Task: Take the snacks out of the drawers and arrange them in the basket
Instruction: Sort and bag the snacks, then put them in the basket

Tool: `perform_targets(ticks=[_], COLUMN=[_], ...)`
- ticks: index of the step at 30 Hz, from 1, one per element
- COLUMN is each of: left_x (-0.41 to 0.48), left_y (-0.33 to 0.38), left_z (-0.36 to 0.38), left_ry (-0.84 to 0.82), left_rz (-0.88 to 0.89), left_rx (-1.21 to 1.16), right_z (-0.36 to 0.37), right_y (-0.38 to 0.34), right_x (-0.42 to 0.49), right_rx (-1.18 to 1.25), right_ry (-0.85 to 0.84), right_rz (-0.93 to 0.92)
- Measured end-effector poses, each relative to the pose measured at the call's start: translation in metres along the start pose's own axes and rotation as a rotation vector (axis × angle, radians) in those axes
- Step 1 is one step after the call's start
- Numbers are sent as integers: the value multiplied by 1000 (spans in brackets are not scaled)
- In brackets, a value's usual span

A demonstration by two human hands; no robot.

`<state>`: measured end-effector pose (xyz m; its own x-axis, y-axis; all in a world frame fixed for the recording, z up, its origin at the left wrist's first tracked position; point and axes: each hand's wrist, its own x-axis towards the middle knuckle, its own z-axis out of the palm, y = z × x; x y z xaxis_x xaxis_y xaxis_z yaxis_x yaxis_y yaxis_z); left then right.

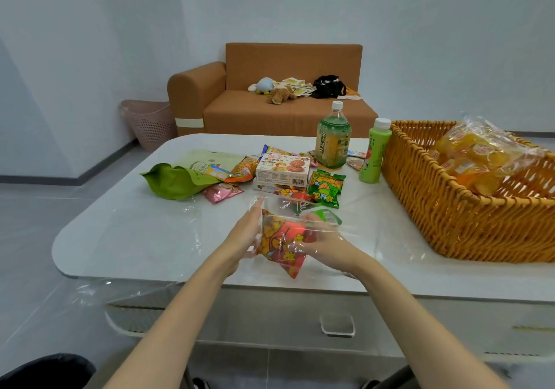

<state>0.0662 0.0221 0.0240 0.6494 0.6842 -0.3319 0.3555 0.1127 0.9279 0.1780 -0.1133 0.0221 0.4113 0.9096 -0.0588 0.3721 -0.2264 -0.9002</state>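
Observation:
Both my hands hold a clear plastic bag above the white table; inside it are a red and yellow snack packet and a green packet. My left hand grips the bag's left side, and my right hand grips its right side, partly seen through the plastic. The wicker basket stands at the right with a bag of orange jelly cups in it. Loose snacks lie mid-table: a biscuit box, a green pouch, a green packet and a pink packet.
Two green drink bottles stand between the snacks and the basket. A drawer front with a handle lies below the table edge. Beyond the table are an orange sofa with toys and a pink bin.

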Motion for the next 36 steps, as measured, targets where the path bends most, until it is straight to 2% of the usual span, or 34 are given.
perform_targets(ticks=[5, 11, 14, 18, 20, 25, 30, 33, 36], left_x=[1, -1, -2, 0, 4, 7, 4, 1, -2], left_y=[2, 5, 8, 1, -4, -16, -13, -8, 0], left_z=[6, 6, -1, -15, -15, -1, 7, 7, -4], left_ry=[18, 17, -79, -199, -164, -45, 51, 63, 68], left_rz=[117, 247, 191, 11, 14, 145, 273, 223, 91], left_rx=[88, 125, 84, 154, 116, 68, -189, -265, -97], right_z=[5, 6, 5, -1, 0, 13, 16, 16, 13], right_y=[1, 1, 6, 5, 8, 13, 9, 7, 6], right_x=[1, 2, 5, 4, 4, 3, 3, 1, 2], right_rx=[-352, -426, -342, -10, 41, 85, 134, 157, 184], right_ry=[-94, -119, -101, -56, -50, -107, -177, -203, -151], right_rz=[-38, -28, 1, 102, 116, 153, 203, 223, 216])
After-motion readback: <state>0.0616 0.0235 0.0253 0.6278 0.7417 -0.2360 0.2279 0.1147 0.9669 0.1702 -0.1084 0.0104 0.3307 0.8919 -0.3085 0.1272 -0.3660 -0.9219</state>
